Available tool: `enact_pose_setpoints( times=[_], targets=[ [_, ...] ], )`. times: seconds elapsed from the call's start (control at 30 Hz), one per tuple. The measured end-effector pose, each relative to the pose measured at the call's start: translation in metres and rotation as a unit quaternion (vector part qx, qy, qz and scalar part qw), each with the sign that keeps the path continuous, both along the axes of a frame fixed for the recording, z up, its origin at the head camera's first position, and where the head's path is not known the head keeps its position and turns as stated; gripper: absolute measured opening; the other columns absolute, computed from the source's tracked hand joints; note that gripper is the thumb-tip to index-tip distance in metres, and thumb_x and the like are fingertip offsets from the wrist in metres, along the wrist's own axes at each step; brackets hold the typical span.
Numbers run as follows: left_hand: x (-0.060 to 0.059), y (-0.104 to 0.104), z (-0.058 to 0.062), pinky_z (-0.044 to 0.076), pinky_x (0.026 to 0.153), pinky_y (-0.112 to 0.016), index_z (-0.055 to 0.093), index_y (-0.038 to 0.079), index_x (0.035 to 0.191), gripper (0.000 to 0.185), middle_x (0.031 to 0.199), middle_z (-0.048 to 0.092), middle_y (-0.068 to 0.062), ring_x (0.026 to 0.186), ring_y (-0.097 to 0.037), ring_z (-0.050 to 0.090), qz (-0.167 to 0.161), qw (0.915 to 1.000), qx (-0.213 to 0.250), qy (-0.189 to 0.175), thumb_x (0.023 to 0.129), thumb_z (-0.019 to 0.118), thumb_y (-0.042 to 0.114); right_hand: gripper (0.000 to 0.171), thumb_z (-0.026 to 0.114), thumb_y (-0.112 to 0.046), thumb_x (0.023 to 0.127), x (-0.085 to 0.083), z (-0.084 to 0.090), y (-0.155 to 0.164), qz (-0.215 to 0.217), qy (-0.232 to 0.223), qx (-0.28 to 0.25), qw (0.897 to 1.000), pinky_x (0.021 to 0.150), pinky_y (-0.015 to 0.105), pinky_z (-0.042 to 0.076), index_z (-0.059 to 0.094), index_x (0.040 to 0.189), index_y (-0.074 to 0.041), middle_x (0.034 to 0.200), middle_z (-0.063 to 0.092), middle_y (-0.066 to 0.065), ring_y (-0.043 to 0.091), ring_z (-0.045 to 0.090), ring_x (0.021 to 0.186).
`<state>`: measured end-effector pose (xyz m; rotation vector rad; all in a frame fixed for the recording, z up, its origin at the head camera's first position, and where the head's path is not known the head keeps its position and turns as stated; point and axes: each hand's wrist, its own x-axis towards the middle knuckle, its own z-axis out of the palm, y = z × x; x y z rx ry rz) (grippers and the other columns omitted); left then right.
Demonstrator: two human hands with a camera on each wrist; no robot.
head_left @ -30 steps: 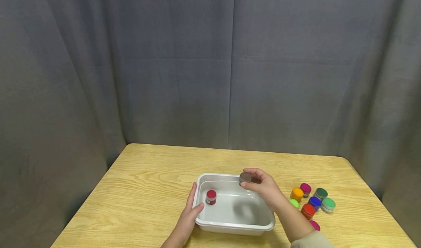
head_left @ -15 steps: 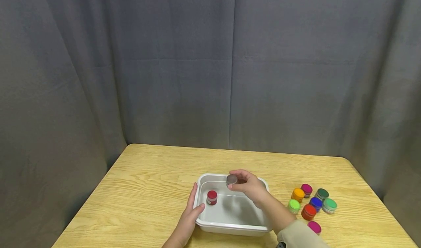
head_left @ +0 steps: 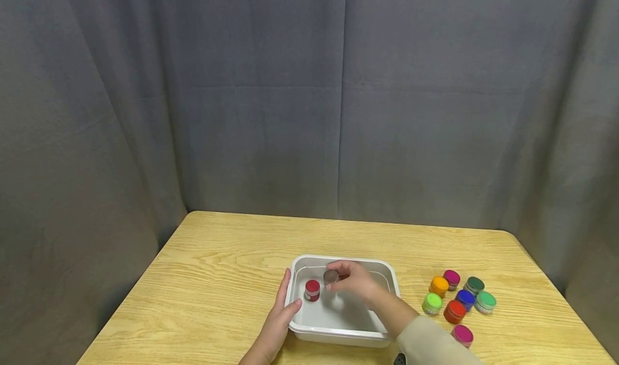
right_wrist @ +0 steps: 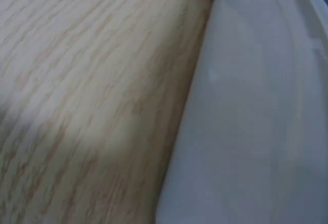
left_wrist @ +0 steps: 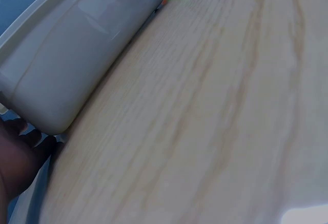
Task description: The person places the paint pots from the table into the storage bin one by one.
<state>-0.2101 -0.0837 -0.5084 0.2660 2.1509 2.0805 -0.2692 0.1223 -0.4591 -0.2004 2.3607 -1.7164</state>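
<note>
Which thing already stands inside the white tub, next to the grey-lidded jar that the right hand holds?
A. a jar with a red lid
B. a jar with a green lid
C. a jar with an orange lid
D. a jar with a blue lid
A: in the head view the red-lidded jar stands on the floor of the white tub, just left of the grey-lidded jar pinched by the right hand.

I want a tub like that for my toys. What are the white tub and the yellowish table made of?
The white rectangular tub looks like smooth, slightly glossy plastic: rounded corners, a rolled rim and soft highlights on its wall. The light yellowish table shows wavy wood grain with a flat sheen; it could be real wood or a printed laminate, which the pictures cannot settle.
</note>
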Motion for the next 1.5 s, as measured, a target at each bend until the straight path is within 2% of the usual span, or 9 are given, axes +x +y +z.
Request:
enact_pose_setpoints(
  times=[0.13, 0.33, 0.63, 0.9, 1.17, 1.5],
  targets=[
    [0.0, -0.001, -0.001, 0.006, 0.113, -0.074, 0.004, 0.02, 0.159, 0.071, 0.165, 0.0, -0.02, 0.149, -0.049, 0.004, -0.004, 1.0, 0.005, 0.006, 0.101, 0.044, 0.024, 0.046, 0.076, 0.006, 0.071, 0.0, -0.006, -0.003, 0.004, 0.006, 0.005, 1.0, 0.076, 0.023, 0.046, 0.062, 0.115, 0.009, 0.101, 0.066, 0.013, 0.017, 0.055, 0.09],
    [0.0, -0.002, -0.003, 0.006, 0.113, -0.074, 0.004, 0.02, 0.159, 0.071, 0.165, 0.0, -0.02, 0.149, -0.049, 0.003, -0.001, 0.9999, 0.009, 0.009, 0.1, 0.045, 0.022, 0.041, 0.078, 0.008, 0.067, 0.0, -0.011, -0.011, -0.016, 0.004, 0.052, 0.999, 0.077, 0.024, 0.045, 0.066, 0.106, 0.004, 0.097, 0.065, 0.01, 0.017, 0.055, 0.089],
    [-0.001, -0.002, -0.003, 0.007, 0.112, -0.075, 0.003, 0.02, 0.159, 0.072, 0.165, -0.002, -0.021, 0.149, -0.05, 0.002, -0.009, 0.9999, 0.009, 0.006, 0.1, 0.044, 0.023, 0.04, 0.08, 0.007, 0.066, 0.0, -0.012, -0.017, -0.03, 0.01, 0.092, 0.995, 0.079, 0.029, 0.048, 0.067, 0.104, 0.001, 0.097, 0.066, 0.011, 0.019, 0.058, 0.089],
    [0.0, -0.001, -0.002, 0.01, 0.114, -0.073, 0.005, 0.022, 0.159, 0.071, 0.165, 0.0, -0.02, 0.149, -0.048, 0.006, -0.007, 0.9999, 0.014, 0.001, 0.1, 0.044, 0.022, 0.041, 0.084, 0.0, 0.065, -0.005, -0.02, -0.012, 0.003, 0.035, 0.095, 0.995, 0.079, 0.03, 0.05, 0.068, 0.102, -0.002, 0.094, 0.067, 0.008, 0.016, 0.059, 0.086],
    [-0.001, -0.002, -0.003, 0.011, 0.113, -0.074, 0.005, 0.023, 0.159, 0.071, 0.165, 0.0, -0.02, 0.149, -0.049, 0.006, -0.006, 1.0, 0.008, 0.002, 0.1, 0.045, 0.023, 0.044, 0.082, 0.004, 0.066, 0.001, -0.008, -0.015, -0.026, -0.001, 0.107, 0.994, 0.091, 0.039, 0.05, 0.067, 0.107, -0.001, 0.103, 0.068, 0.011, 0.021, 0.061, 0.097],
    [0.0, -0.001, -0.002, 0.008, 0.114, -0.074, 0.007, 0.023, 0.159, 0.071, 0.165, 0.002, -0.02, 0.149, -0.049, 0.006, 0.0, 0.9999, 0.011, 0.0, 0.1, 0.046, 0.023, 0.042, 0.081, 0.0, 0.07, 0.005, 0.001, -0.009, -0.036, 0.002, 0.094, 0.995, 0.091, 0.04, 0.053, 0.067, 0.11, -0.001, 0.109, 0.07, 0.01, 0.023, 0.061, 0.1]
  ],
)
